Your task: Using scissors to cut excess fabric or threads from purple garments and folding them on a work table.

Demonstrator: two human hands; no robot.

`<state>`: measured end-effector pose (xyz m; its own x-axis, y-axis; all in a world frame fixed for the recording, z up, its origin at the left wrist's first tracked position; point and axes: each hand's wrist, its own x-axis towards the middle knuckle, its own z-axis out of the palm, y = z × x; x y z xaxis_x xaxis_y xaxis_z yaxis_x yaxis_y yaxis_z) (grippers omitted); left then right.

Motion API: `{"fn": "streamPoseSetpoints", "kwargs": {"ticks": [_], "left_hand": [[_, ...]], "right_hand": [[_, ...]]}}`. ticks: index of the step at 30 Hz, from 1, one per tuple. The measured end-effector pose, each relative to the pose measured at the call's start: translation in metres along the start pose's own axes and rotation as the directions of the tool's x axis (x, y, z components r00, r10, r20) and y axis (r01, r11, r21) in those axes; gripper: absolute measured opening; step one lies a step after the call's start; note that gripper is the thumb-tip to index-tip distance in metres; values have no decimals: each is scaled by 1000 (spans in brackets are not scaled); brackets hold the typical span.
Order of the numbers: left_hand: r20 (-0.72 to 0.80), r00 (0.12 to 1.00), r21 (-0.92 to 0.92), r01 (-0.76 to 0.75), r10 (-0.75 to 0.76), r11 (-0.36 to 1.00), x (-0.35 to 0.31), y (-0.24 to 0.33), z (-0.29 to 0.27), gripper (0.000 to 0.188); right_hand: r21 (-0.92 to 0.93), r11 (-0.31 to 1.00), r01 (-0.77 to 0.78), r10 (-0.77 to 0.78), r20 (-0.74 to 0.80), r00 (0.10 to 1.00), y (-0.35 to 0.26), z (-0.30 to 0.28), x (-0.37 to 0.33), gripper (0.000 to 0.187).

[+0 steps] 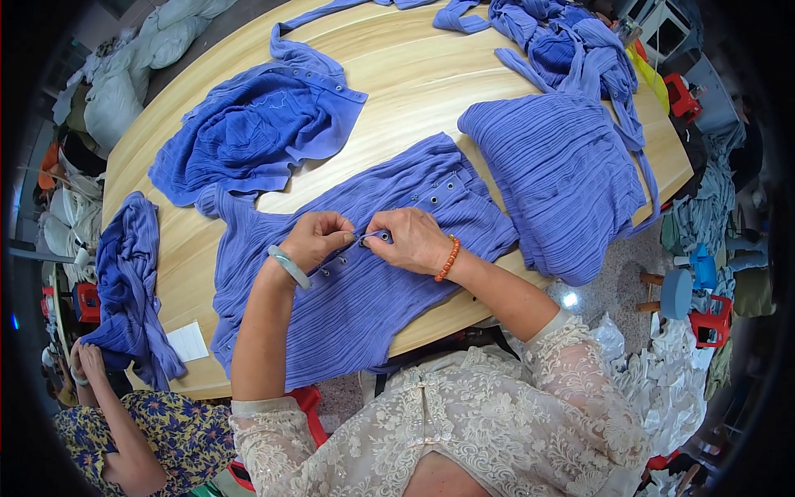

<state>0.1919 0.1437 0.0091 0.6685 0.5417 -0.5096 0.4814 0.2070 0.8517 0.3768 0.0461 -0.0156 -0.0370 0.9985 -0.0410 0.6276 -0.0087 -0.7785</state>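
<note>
A pale wooden table (pixel 397 74) with a curved edge fills most of the view, strewn with blue-violet clothing. Directly before the person, a ribbed garment (pixel 331 331) lies spread out near the table's close edge, with metal eyelets (pixel 434 200) along a band. Over that band, the left hand (pixel 319 240) and right hand (pixel 411 238) nearly meet, their fingers pinched narrow on a thin strand (pixel 377 233) (its ends are hard to make out). A folded pile (pixel 555 174) sits just right of the garment; a co-worker's hands (pixel 87 363) touch another piece (pixel 132 290) at far left.
</note>
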Motion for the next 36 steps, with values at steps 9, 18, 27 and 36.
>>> {"fn": "streamPoseSetpoints", "kwargs": {"ticks": [9,18,27,36], "left_hand": [[-171,982,202,-45,80,978,11,-16,8,8],[-283,867,739,-75,409,669,18,9,56,22],[-263,956,635,68,132,769,33,14,52,8],[-163,986,464,63,15,884,39,9,36,15]], "right_hand": [[-182,981,66,-88,-115,990,7,-10,-31,18],[-189,981,43,-75,-164,984,10,-16,-35,15],[-176,984,30,-51,-118,992,9,-16,-26,17],[-111,970,-214,214,-16,977,2,-24,-7,21]]}}
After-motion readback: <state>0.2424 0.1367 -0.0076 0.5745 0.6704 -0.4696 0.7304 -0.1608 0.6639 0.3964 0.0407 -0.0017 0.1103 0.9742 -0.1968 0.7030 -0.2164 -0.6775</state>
